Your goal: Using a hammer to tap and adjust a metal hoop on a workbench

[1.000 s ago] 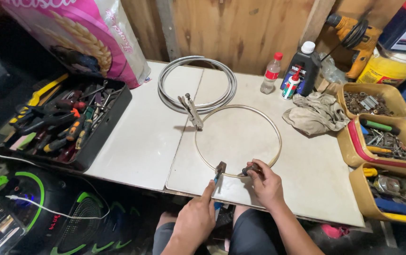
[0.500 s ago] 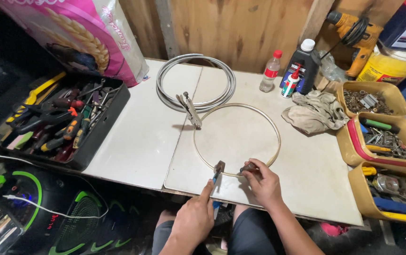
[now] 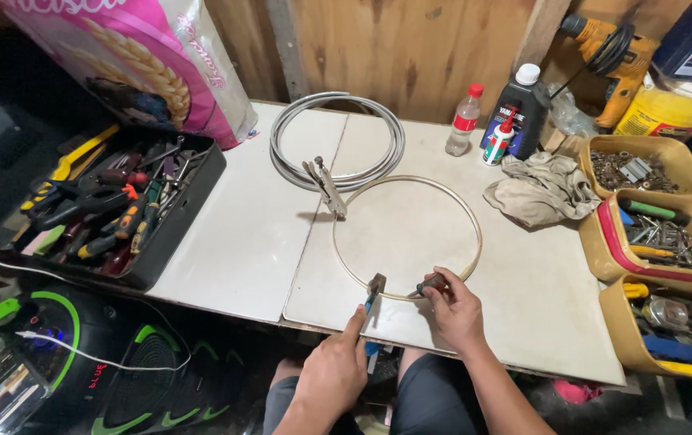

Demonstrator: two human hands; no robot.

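Observation:
A thin metal ring (image 3: 475, 234) lies flat on the white bench top (image 3: 233, 234). My left hand (image 3: 334, 374) holds blue-handled pliers (image 3: 373, 292) whose jaws bite the ring's near edge. My right hand (image 3: 456, 310) grips a second small tool with a dark red handle (image 3: 433, 284) on the same edge, just right of the pliers. Locking pliers (image 3: 327, 187) clamp the ring's far left side.
A coil of grey tubing (image 3: 338, 137) lies behind the ring. A black tray of hand tools (image 3: 108, 209) is at the left. A rag (image 3: 541, 189), bottles (image 3: 523, 105) and yellow bins of hardware (image 3: 652, 234) stand at the right. A speaker (image 3: 80, 370) sits below left.
Both hands have kept their grip at the ring's near edge; the ring and tools have barely shifted.

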